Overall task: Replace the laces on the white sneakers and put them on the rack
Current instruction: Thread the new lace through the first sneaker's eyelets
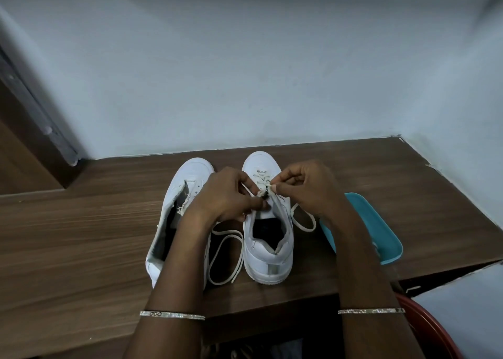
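Observation:
Two white sneakers stand side by side on a brown wooden table [81,222], toes pointing away from me. The right sneaker [268,247] has a cream lace [227,252] crossed through its front eyelets, with loose loops trailing on both sides. My left hand [226,195] pinches the frayed lace tip over the eyelets. My right hand [307,187] pinches the lace just beside it. The left sneaker [174,195] shows no lace; my left forearm covers part of it.
A teal tray [381,230] lies on the table right of the sneakers, under my right forearm. A red round object [432,328] sits below the table's edge at bottom right. Pale walls close the back and right. A wooden door frame [24,119] stands at left.

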### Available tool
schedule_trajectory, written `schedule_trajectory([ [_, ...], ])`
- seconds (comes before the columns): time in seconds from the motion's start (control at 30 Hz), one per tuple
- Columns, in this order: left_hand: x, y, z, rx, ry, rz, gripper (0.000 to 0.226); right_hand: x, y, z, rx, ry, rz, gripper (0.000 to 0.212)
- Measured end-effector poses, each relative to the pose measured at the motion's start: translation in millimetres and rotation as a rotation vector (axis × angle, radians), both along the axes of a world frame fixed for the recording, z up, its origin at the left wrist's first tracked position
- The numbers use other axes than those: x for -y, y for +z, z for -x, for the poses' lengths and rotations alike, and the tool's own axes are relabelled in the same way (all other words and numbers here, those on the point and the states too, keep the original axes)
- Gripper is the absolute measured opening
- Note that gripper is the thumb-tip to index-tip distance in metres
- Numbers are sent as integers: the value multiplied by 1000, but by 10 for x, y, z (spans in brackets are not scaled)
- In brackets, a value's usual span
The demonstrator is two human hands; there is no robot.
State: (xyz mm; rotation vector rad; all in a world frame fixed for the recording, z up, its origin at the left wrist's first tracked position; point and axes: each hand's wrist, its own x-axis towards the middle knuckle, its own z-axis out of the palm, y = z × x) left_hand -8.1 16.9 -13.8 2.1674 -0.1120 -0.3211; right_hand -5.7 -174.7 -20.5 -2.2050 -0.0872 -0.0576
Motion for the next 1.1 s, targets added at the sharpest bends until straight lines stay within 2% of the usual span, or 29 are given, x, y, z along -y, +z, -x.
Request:
schedule_trajectory([
  [0.1,-56,-1,-6,-129,79,153,13,-17,-33,-1,-23,9,7,8],
  [0.3,-54,-22,-20,-262,186,318,17,-90,-75,-1,13,5,98,3],
  [0.43,-69,-40,-35,-283,182,330,16,-106,-84,-4,9,11,76,6],
  [0.67,-91,-42,-29,-286,175,364,16,-144,-62,-29,38,55,159,7],
  [0.8,-132,-47,-29,-278,137,390,8,-203,-93,-42,77,38,140,4],
  [0.9,-150,-65,-34,-279,131,470,21,-225,-112,-52,83,17,117,4],
  [0.97,-130,-77,-27,-215,110,423,17,-206,-113,-52,69,26,94,7],
  [1.1,-81,-90,-28,32,74,167,10,-160,-96,-35,26,64,57,12],
])
